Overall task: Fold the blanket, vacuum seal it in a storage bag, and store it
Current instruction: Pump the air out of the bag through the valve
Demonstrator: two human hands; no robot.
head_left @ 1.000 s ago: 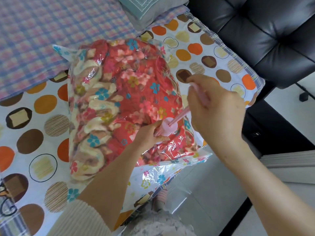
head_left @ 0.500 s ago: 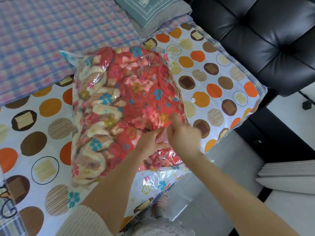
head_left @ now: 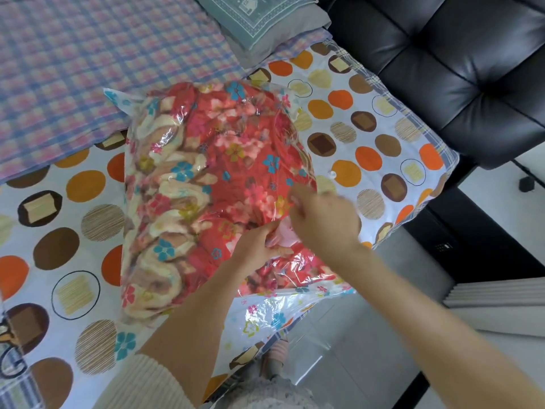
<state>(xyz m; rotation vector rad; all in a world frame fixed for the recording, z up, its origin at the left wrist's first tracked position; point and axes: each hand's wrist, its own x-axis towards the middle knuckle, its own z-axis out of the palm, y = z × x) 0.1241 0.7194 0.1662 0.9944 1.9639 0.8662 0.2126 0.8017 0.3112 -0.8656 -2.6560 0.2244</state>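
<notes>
- One storage bag (head_left: 274, 314): clear, glossy, crinkled plastic printed with small flowers. It lies at the centre of the view on the bed, and its flat edge at 6 o'clock overhangs the mattress.
- One blanket (head_left: 212, 172): soft and bulky, red with pink, blue and yellow blossoms and cream swirls. It is enclosed in the storage bag, which bulges around it.
- One pink plastic part (head_left: 284, 236): smooth and pale. It is seated on top of the bag toward 4 o'clock from the centre, between the two hands; its shape is largely hidden.
- Left hand (head_left: 253, 246): entered from 7 o'clock, fingers curled round the pink plastic part. A ribbed cream sleeve (head_left: 141, 385) is worn on the forearm.
- Right hand (head_left: 327, 222): entered from 4 o'clock and blurred, laid over the part's 3 o'clock side. Whether it grips cannot be told.
- One bedsheet (head_left: 73, 184): white, patterned with orange, brown and striped discs.
- One plaid cover (head_left: 88, 54): pink and blue checks, at 10 o'clock.
- One pillow (head_left: 265, 22): grey-green, at 12 o'clock, with a white house motif. Its lettering is too small to be read.
- One black seat (head_left: 457, 69): glossy and tufted, at 2 o'clock.
</notes>
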